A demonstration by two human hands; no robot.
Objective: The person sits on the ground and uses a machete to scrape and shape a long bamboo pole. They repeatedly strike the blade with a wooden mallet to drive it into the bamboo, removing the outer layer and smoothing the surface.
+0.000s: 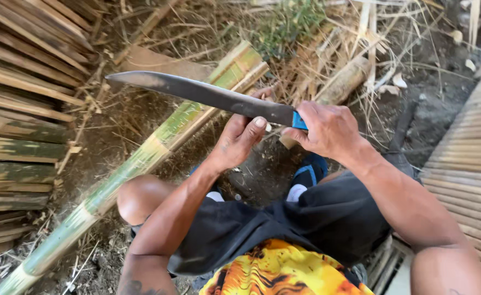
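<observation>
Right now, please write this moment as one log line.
right hand: grips knife handle | left hand: thumb on blade | bamboo pole: on ground

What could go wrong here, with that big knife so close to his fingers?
The left hand rests its thumb against the flat of the blade near the handle; a slip might cut it. The right hand grips only the short blue handle, so the long blade could twist. The bare knee sits just below, exposed if the knife drops.
</observation>
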